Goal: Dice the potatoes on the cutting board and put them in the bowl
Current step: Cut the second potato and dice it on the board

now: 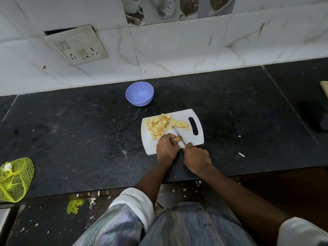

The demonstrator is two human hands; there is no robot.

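This is a home kitchen. A dark speckled stone counter (88, 125) runs along a wall of white marble-look tiles (177, 47), with a band of decorative tiles (168, 8) showing coffee cups at the far side and a worn socket plate (76, 45) on the left. On the counter lie a white cutting board (154, 148) with cut potato pieces (158, 126), a purple bowl (139, 93) and a yellow net bag (14, 180).

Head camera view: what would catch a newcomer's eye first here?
Probably the white cutting board mid-counter, heaped with yellow diced potato, where the left hand holds a potato piece and the right hand works a knife. Behind it sits an empty purple bowl; a yellow mesh bag lies far left.
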